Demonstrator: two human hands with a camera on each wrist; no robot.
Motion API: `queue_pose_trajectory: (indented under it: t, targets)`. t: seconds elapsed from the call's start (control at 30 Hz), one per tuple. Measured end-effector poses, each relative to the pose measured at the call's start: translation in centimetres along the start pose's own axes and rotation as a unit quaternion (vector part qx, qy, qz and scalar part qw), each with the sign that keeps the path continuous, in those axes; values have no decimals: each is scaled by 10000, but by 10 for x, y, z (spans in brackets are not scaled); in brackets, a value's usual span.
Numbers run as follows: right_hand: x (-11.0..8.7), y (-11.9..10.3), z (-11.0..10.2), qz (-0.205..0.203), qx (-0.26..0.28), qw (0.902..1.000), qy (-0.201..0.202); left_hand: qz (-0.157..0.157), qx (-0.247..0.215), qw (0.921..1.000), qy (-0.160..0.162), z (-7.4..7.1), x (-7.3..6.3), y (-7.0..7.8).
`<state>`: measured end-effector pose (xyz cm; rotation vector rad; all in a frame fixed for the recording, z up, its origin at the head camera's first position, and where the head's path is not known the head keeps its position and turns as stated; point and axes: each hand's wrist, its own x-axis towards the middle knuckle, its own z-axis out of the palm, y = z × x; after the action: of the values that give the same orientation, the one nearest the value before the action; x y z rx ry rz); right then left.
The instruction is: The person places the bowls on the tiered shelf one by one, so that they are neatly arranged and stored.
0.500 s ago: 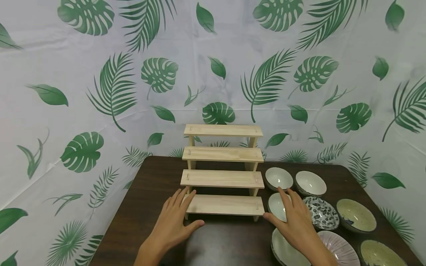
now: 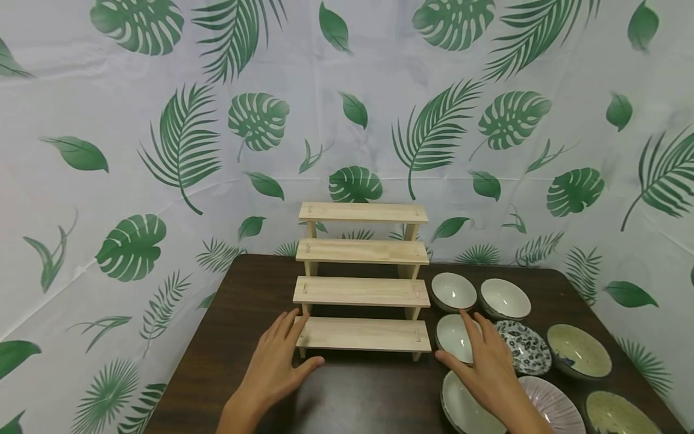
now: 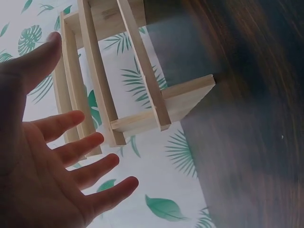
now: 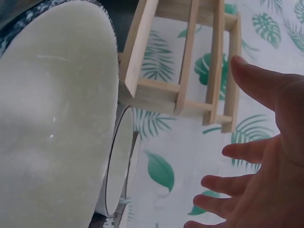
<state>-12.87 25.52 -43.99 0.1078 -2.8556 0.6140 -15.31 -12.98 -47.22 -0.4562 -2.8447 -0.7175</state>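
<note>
A light wooden rack point(image 2: 362, 291) with stepped shelves stands on the dark table, bare of dishes. Beside the left end of its lowest shelf is my left hand point(image 2: 273, 369), fingers spread and holding nothing; the left wrist view shows its palm point(image 3: 45, 175) facing the rack. My right hand point(image 2: 487, 369) hovers over the bowls to the right, fingers extended and thumb out, also without anything in it. Under it in the head view lie a small white bowl point(image 2: 451, 339), a larger pale bowl point(image 2: 461, 405) and a black-and-white patterned bowl point(image 2: 525, 349), each partly covered.
Two white bowls point(image 2: 454, 292) sit at the back, right of the rack. Farther right are two yellow-green bowls point(image 2: 580, 349), with a pinkish ribbed dish point(image 2: 555, 407) near the front. A leaf-print cloth point(image 2: 347, 132) hangs behind the table point(image 2: 217, 355).
Both hands have drifted slightly apart, the left one to the left and the right one to the right. Rack and bowls stay in place.
</note>
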Motion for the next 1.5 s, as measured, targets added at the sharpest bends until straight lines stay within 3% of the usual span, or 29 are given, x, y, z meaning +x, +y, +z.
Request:
queue_pose_trajectory:
  t: [0.4, 0.63, 0.8, 1.5]
  targets:
    - [-2, 10, -1, 246, -30, 9996, -117, -164, -146, 9996, -187, 9, -2, -7]
    - [-5, 15, -2, 620, 60, 9970, -469, -270, -195, 9989, -337, 13, -2, -9]
    - [-7, 20, 0, 673, -10, 9964, -521, -340, -214, 9981, -466, 16, -4, -11]
    - [-16, 51, -4, 974, -350, 9934, -503, -285, -199, 9991, -244, 29, -5, -15]
